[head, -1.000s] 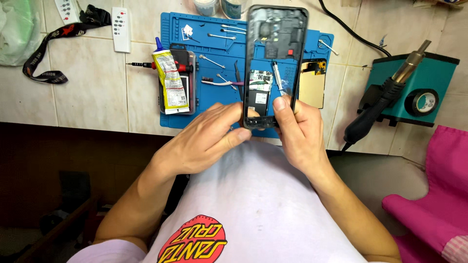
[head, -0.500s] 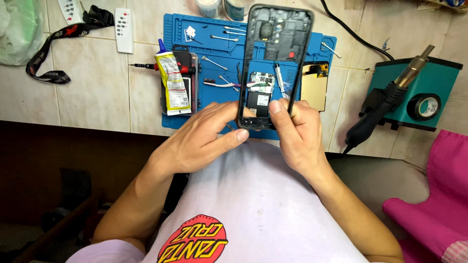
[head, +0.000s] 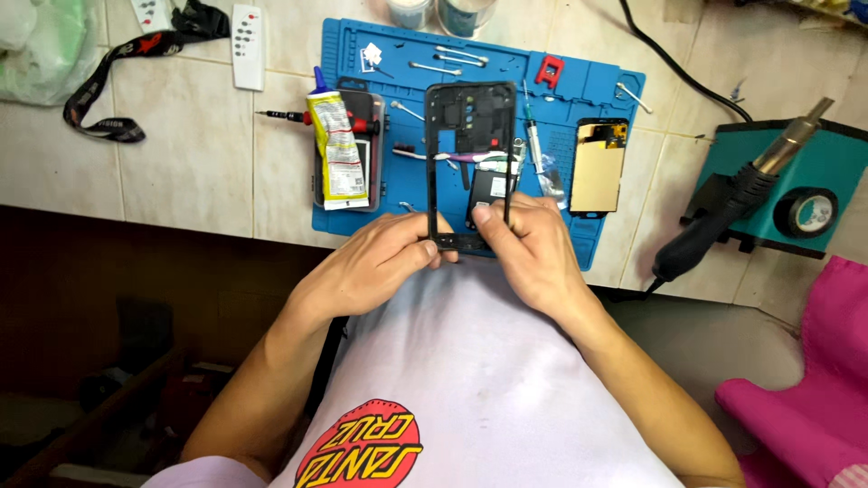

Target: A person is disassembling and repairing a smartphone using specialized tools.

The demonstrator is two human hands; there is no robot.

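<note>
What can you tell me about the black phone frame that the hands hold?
The frame is a thin black rectangle, plastic by its look, open in the middle so the blue mat shows through. Its upper part keeps a solid panel with cut-outs. It is held above the mat's near edge, long side pointing away from the person. The left hand and the right hand pinch its lower end.

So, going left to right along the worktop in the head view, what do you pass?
Black lanyard → white remote → yellow glue tube → black phone frame → gold screen panel → teal hot-air station.
</note>
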